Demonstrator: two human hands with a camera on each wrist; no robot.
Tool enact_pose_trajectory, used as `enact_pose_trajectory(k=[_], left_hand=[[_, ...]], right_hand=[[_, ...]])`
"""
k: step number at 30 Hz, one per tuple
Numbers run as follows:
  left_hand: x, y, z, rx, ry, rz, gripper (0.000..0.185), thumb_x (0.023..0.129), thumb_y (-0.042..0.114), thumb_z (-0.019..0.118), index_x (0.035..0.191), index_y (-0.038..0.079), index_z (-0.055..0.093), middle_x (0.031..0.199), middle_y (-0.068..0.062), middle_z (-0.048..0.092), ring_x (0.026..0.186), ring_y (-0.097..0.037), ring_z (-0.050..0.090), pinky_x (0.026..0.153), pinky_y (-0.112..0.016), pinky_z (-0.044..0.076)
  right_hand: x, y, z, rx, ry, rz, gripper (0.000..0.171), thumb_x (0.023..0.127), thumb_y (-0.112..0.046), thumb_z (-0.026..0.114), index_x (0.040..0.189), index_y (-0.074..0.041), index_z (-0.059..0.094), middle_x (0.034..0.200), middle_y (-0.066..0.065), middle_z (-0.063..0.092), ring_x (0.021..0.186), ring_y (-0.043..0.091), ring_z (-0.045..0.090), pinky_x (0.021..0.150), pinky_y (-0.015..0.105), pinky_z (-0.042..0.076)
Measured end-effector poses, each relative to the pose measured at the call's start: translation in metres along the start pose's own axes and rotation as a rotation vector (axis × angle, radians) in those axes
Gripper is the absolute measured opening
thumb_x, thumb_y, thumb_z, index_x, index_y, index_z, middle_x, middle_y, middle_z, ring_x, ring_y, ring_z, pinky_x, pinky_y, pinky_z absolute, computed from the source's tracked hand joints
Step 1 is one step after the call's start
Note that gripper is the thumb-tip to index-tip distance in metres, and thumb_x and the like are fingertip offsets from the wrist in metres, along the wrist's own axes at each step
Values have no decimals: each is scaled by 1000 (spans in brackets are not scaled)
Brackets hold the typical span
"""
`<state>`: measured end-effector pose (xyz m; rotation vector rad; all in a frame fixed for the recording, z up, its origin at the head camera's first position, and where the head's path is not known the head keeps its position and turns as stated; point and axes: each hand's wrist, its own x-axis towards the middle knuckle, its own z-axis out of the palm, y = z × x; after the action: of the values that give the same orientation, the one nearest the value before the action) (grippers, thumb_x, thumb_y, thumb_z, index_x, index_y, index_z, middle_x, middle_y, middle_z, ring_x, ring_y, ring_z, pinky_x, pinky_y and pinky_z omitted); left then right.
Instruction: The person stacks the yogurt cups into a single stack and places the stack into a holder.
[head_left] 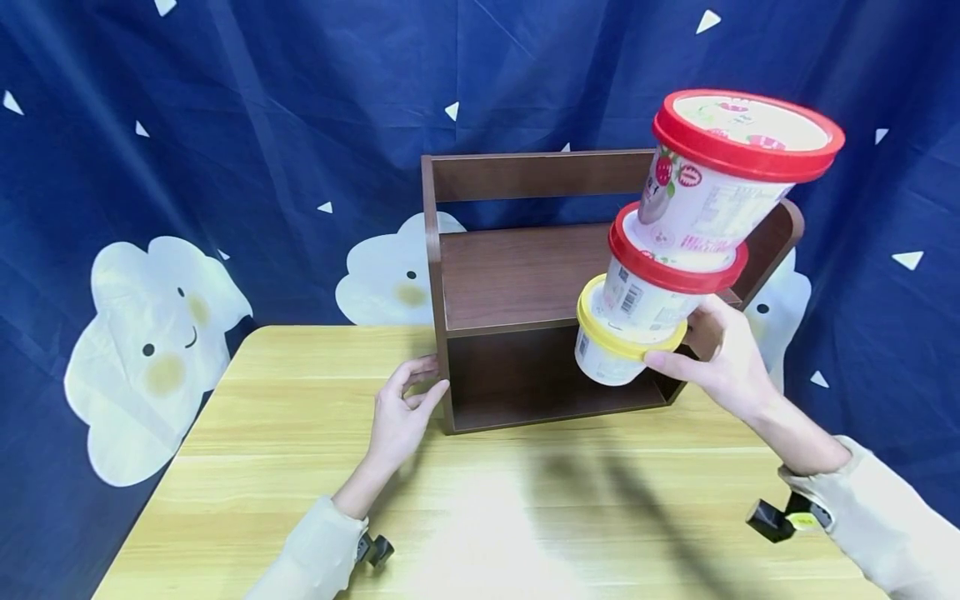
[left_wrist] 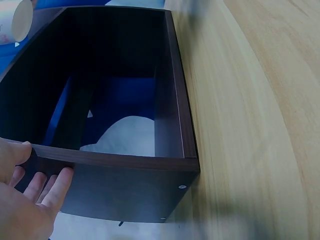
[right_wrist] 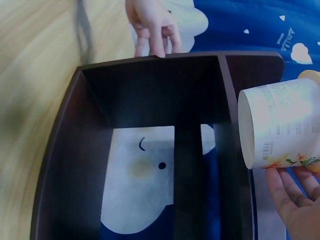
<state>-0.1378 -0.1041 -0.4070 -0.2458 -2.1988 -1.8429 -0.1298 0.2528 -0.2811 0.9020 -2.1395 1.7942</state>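
Observation:
A stack of three white paper tubs is held up in front of the dark brown shelf (head_left: 517, 275). At the bottom is a small yellow-lidded tub (head_left: 598, 363), above it a red-lidded tub (head_left: 637, 296), and on top a larger red-lidded tub (head_left: 720, 204) with strawberry prints. The stack tilts to the right as it rises. My right hand (head_left: 731, 358) grips the lowest tub at its yellow lid, thumb in front. My left hand (head_left: 401, 421) pinches the front edge of the shelf's left side panel, thumb inside the edge and fingers along the outer face (left_wrist: 115, 185).
The two-level shelf stands on a light wooden table (head_left: 300, 408), near its back edge. Behind hangs a dark blue curtain (head_left: 300, 108) with white clouds and triangles. Black wrist cameras are strapped at both sleeves.

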Motion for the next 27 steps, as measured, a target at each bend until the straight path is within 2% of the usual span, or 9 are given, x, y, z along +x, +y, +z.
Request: enact_pose_trajectory(k=[6, 16, 21, 27], left_hand=[[0, -1, 0, 4, 2, 0, 36, 88, 4, 68, 123, 2, 60, 122, -16, 65, 112, -30, 62, 87, -35, 58], [1, -3, 0, 2, 9, 14, 36, 88, 3, 68, 122, 1, 60, 121, -18, 65, 111, -31, 62, 87, -39, 58], [2, -6, 0, 0, 4, 12, 36, 88, 4, 69, 122, 2, 60, 122, -17, 65, 111, -30, 63, 87, -38, 58], [2, -5, 1, -3, 5, 17, 35, 88, 3, 69, 122, 2, 60, 121, -17, 65, 112, -31, 63, 87, -44, 58]], right_hand=[[12, -5, -8, 0, 27, 0, 69, 74, 22, 64, 136, -2, 49, 128, 0, 62, 113, 10, 59, 91, 14, 52], [32, -7, -18, -20, 71, 43, 65, 77, 18, 65, 136, -3, 50, 126, 2, 63, 108, 12, 61, 87, 15, 54], [39, -3, -19, -23, 87, 50, 65, 77, 17, 66, 137, -3, 49, 127, 4, 62, 110, 14, 60, 86, 16, 55], [45, 4, -20, -28, 105, 61, 64, 79, 13, 67, 138, -5, 49, 128, 3, 62, 109, 14, 60, 84, 16, 56]])
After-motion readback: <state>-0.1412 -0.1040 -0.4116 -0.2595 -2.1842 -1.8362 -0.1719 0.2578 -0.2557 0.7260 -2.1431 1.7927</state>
